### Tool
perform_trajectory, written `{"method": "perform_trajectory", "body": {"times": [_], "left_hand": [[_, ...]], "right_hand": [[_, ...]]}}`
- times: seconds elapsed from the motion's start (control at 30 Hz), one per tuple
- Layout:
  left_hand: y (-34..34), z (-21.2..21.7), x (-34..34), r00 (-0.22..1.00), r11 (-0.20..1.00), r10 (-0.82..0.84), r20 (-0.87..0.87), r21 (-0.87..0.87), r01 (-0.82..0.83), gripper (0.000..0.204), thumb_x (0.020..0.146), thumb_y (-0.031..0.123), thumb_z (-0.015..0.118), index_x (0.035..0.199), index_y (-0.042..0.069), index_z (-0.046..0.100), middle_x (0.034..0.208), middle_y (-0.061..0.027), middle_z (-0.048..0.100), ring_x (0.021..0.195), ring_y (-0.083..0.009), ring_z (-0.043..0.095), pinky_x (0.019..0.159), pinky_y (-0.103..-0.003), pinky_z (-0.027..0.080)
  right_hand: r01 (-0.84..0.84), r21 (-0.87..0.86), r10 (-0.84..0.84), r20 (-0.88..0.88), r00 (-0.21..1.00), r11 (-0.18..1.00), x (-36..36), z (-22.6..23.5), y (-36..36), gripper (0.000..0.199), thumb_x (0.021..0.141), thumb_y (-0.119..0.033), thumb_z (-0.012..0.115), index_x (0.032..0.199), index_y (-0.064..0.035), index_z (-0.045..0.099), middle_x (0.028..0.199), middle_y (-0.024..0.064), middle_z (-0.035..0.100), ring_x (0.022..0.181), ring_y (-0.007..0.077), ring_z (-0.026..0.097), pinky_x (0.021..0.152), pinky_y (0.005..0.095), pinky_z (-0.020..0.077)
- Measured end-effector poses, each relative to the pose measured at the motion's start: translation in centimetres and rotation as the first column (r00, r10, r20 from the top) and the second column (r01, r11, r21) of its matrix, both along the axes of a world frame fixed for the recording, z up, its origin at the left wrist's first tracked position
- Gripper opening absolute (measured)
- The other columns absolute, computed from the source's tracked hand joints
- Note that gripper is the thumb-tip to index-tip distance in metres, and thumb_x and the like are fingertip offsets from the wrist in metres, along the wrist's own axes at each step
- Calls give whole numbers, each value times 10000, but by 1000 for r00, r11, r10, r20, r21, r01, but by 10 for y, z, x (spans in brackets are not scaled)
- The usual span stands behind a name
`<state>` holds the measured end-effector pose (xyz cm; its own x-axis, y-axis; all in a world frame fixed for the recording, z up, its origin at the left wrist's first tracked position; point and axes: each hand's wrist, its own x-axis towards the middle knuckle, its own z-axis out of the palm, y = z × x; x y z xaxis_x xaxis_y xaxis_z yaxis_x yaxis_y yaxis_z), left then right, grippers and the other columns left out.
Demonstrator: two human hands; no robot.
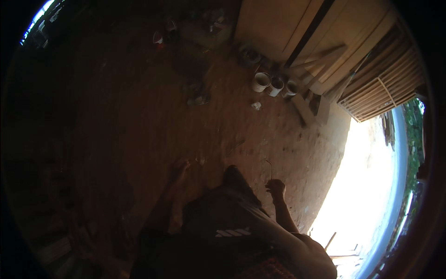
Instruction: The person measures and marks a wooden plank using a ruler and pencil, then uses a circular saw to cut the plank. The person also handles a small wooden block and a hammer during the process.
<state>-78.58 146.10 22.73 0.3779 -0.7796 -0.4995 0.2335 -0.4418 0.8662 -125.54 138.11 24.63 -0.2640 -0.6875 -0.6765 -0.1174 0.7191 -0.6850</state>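
Note:
My right hand hangs low beside my body, its fingers closed around a thin bent wire-like piece. That piece rises from the fist and curves over at its far tip; the part inside the fist is hidden. On the other side, my left hand is held out low over the brown floor. It looks empty, with its fingers loosely apart, though dim light and blur soften their outline. Between the hands, the dark tip of a foot shows beyond my clothing.
Several buckets, including a white one, stand by large wooden panels. A crumpled white scrap lies before them. Boards lean near a slatted wooden frame. Bright daylight enters at right. A red-and-white item sits far off.

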Motion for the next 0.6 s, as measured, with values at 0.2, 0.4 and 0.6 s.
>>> {"method": "perform_trajectory", "body": {"times": [0.2,0.4,0.6], "left_hand": [[19,-67,70,975,870,68,-213,490,47,387,1113,287,496,1384,25,584,1271,-142,646,1106,-281,671,984,-412,568],[28,-76,57,943,733,304,-138,666,-139,386,1112,276,484,1385,20,576,1280,-146,645,1116,-283,666,969,-414,568],[-83,-78,65,961,762,250,-116,636,-122,385,1110,265,472,1387,15,568,1289,-151,643,1127,-285,661,953,-415,568]], "right_hand": [[-185,136,204,-146,968,973,52,-30,-120,158,1015,-102,661,1068,22,744,918,121,780,766,188,766,680,335,645],[-381,120,396,-157,905,917,114,-57,-312,170,1000,-119,681,1040,29,755,898,126,786,732,167,768,646,318,646],[-434,-115,426,-89,900,894,195,-49,-474,207,1005,-146,682,1082,38,737,881,128,773,757,173,765,670,318,647]]}}
